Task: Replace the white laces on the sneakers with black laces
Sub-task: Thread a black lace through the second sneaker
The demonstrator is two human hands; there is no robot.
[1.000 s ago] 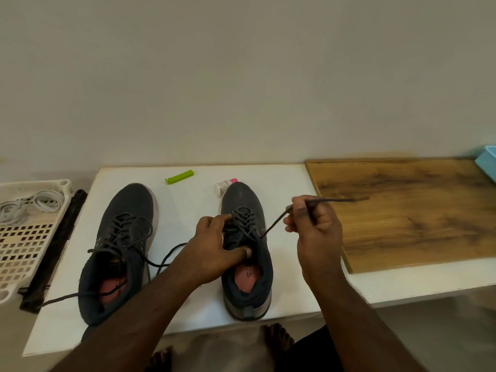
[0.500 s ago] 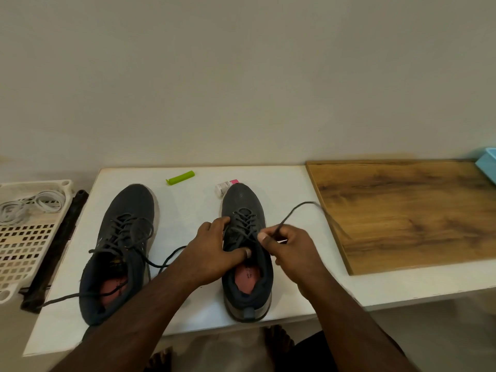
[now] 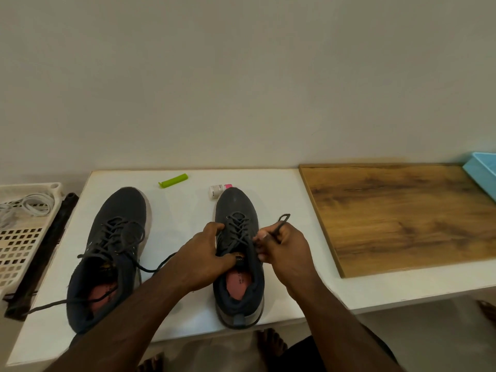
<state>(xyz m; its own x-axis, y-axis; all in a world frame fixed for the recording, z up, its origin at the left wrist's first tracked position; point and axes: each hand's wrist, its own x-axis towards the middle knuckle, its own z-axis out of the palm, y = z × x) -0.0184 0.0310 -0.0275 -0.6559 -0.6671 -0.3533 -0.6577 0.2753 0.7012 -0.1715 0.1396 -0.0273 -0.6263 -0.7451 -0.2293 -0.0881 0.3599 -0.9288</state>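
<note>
Lying coiled in the cream basket [image 3: 18, 237] at far left, the white laces [image 3: 29, 206] are already out; the left sneaker [image 3: 107, 259] is laced black, ends loose. The left hand [image 3: 200, 260] grips the right sneaker [image 3: 239, 264] by its tongue. The right hand [image 3: 284, 251], out over the board a second ago, now pinches the black lace [image 3: 281, 221] at the upper right eyelet, probably among the last threadings.

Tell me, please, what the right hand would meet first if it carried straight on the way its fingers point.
Probably the right sneaker: the right hand, pinching the black lace, points left at its eyelets, almost touching. Depth is unclear.
</note>
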